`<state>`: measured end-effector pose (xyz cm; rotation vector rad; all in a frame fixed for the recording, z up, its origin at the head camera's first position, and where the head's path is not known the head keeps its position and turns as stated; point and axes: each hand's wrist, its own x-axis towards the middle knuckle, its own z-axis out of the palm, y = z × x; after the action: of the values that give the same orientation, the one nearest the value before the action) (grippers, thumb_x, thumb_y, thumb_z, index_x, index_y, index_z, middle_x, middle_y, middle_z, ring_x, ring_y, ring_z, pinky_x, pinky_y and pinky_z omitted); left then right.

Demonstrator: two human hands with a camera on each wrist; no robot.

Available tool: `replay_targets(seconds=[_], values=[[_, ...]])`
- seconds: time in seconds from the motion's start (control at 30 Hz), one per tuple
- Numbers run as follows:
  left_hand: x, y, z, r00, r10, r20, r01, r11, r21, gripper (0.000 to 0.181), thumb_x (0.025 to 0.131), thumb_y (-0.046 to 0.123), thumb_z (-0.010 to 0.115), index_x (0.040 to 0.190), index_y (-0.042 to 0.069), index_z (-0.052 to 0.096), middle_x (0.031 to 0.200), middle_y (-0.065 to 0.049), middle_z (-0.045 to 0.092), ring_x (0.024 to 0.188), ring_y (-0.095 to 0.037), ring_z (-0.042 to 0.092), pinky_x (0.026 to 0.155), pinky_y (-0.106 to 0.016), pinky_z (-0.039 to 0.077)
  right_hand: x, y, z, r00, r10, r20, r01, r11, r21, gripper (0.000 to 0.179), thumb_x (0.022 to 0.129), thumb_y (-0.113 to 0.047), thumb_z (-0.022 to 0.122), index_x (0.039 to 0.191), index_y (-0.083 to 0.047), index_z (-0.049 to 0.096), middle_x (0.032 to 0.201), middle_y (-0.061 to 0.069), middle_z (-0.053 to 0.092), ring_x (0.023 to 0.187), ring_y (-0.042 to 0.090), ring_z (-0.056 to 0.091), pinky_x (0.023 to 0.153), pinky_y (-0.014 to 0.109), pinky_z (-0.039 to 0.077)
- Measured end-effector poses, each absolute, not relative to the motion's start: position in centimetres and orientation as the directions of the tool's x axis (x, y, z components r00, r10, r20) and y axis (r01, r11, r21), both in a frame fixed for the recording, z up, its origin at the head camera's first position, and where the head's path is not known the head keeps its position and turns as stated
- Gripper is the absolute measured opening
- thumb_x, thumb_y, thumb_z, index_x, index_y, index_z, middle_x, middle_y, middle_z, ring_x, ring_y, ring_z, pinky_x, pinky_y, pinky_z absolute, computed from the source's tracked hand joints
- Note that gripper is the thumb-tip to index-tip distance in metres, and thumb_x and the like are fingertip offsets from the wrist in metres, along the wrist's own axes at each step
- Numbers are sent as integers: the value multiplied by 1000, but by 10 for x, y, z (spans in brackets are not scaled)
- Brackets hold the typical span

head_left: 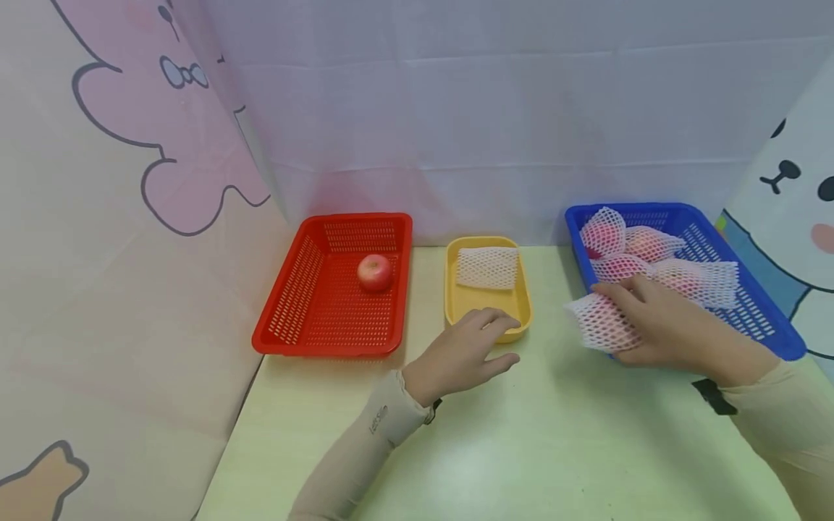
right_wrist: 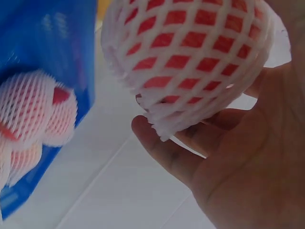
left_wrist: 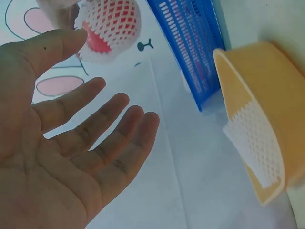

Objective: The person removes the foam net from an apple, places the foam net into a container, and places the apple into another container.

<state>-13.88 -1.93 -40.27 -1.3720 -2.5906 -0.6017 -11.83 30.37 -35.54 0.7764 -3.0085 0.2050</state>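
My right hand (head_left: 658, 325) grips an apple in a white foam net (head_left: 602, 323) at the near left corner of the blue basket (head_left: 775, 318). In the right wrist view, red skin shows through the mesh of the netted apple (right_wrist: 190, 57), with fingers curled beneath it. My left hand (head_left: 465, 351) hovers by the near edge of the yellow tray (head_left: 449, 289), fingers spread and holding nothing. The left wrist view shows its bare palm (left_wrist: 52, 167). An empty foam net (head_left: 487, 268) lies flat in that tray.
Several netted apples (head_left: 619, 268) fill part of the blue basket. At the left, a red basket (head_left: 326, 347) holds one bare apple (head_left: 374, 273). White cloth (head_left: 417, 130) hangs behind and beside the pale table (head_left: 521, 449).
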Motion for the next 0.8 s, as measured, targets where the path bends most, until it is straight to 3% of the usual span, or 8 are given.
replay_targets(seconds=[0.37,0.53,0.8], values=[[-133,-15,-415,-500,766,403,866,433,252,37,97,30,68,127,8,65,117,-2,65,106,-14,59,96,-22,44,-109,258,-376,-808,-577,118,-588,788,-183,89,66,-28,88,143,-9,48,112,10,55,91,21,55,75,41,57],[-128,-27,-424,-544,756,364,839,478,260,36,96,31,68,126,10,65,116,0,64,106,-14,58,95,-21,45,-111,239,-397,-788,-610,89,-610,751,-252,87,68,-29,86,142,-6,47,110,8,54,88,16,53,72,33,54],[-119,-48,-431,-621,719,312,783,549,293,37,95,33,69,125,11,65,120,1,62,111,-13,58,95,-23,47,-112,215,-433,-768,-640,31,-613,720,-325,85,70,-29,87,141,-4,49,106,6,53,87,15,53,73,34,52]])
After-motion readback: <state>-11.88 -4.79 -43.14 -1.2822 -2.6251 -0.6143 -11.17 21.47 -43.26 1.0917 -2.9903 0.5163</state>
